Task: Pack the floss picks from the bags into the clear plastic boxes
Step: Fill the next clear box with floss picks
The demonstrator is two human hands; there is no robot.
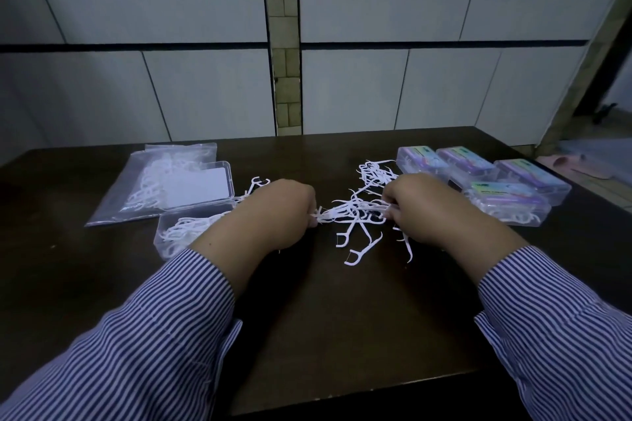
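**A:** so what are the hands doing here?

**B:** both are curled down over the loose pile of floss picks [362,212] in the middle of the dark table [307,318]. The left hand [273,215] has its fingertips pinched round a small bunch of picks at its right edge. The right hand [417,208] is curled too, pinching picks on its left side — a few hang below it.

**A:** and the boxes?

**B:** open clear box [178,236] just left of the left wrist, with white picks lying in it; its lid [201,186] is tipped back onto the plastic bags [136,188], which still hold picks. On the right there are four closed boxes [492,181] with purple-and-green labels, set close together. The nearest one shows white picks through its side.

**A:** anything you can't make out?

**B:** label text is too blurry to read, and the left forearm covers part of the open box. Fingertips are mostly tucked under the knuckles — striped sleeves [136,352] fill the bottom corners.
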